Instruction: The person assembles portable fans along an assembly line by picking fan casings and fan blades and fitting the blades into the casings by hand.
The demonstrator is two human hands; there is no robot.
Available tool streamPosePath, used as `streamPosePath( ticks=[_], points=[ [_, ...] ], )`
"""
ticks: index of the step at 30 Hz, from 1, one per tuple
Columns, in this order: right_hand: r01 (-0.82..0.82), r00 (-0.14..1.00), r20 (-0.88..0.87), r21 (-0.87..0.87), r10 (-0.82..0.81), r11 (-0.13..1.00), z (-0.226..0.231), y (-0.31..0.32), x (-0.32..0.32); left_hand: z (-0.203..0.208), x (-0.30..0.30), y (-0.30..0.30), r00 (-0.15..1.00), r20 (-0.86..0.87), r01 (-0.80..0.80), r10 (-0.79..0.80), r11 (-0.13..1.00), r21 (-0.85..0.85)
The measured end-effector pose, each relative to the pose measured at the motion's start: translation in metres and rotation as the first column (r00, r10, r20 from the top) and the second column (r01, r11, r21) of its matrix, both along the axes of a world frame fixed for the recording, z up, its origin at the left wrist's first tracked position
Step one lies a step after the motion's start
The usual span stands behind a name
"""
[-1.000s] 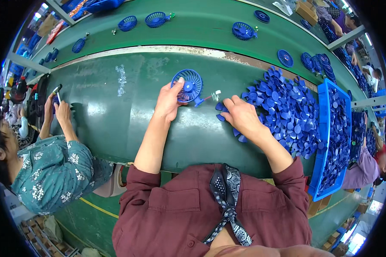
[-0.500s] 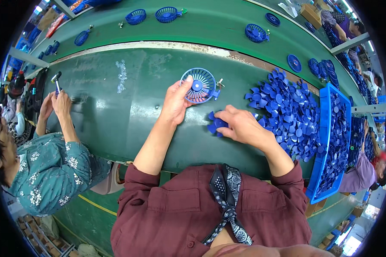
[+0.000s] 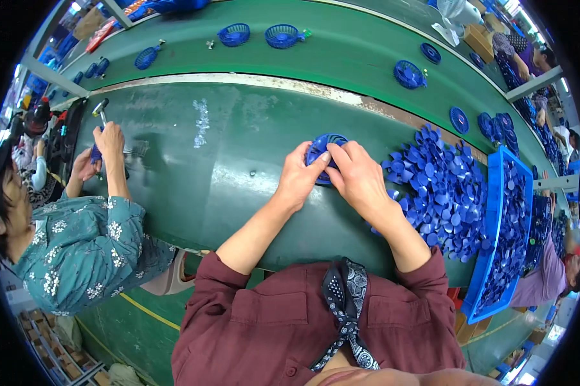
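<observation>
My left hand is closed around the side of a round blue fan housing, held over the green bench in front of me. My right hand comes in from the right, fingers bent over the housing's open face. A blue fan blade is pressed into the housing under those fingers and is mostly hidden. Both thumbs meet near the housing's middle. Right of my right hand spreads a heap of loose blue fan blades.
A blue crate full of blades stands at the bench's right end. Beyond the bench, a green conveyor carries several blue fan housings. At left, a co-worker in a flowered top holds a hammer.
My right hand has brought the fan blade from the bench up to the housing. My left hand has turned the housing and shifted toward the right hand. The co-worker's hands have moved apart.
</observation>
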State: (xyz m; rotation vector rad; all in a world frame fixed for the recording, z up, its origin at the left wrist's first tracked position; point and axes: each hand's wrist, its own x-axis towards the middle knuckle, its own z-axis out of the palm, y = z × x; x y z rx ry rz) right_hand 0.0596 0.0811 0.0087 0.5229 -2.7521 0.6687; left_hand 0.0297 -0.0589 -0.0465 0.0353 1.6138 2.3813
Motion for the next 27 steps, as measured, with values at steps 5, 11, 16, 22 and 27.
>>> streamPosePath(
  ticks=[5, 11, 16, 22, 27],
  points=[
    [-0.015, 0.986, -0.165, -0.049, 0.007, 0.999, 0.017, 0.012, -0.003, 0.01, 0.005, -0.009, 0.999, -0.045, 0.011, -0.01, 1.0, 0.022],
    [0.112, 0.85, 0.497, -0.498, 0.177, 0.86, -0.01, 0.034, -0.013, 0.008, 0.012, -0.013, 0.958, -0.253, 0.085, -0.138, 0.974, -0.21],
    [0.081, 0.749, 0.602, -0.495, 0.274, 0.865, 0.0, 0.042, -0.036, -0.002, 0.0, -0.01, 0.98, -0.12, 0.136, -0.156, 0.978, -0.156],
    [0.415, 0.905, 0.206, -0.616, -0.372, 0.67, 0.015, 0.087, -0.1, 0.014, -0.021, -0.017, 1.0, 0.0, 0.001, -0.001, 1.0, 0.001],
    [0.066, 0.975, 0.216, -0.488, 0.047, 0.87, -0.007, 0.031, 0.008, 0.048, 0.002, -0.018, 1.0, 0.005, 0.018, -0.017, 0.997, -0.073]
  ],
)
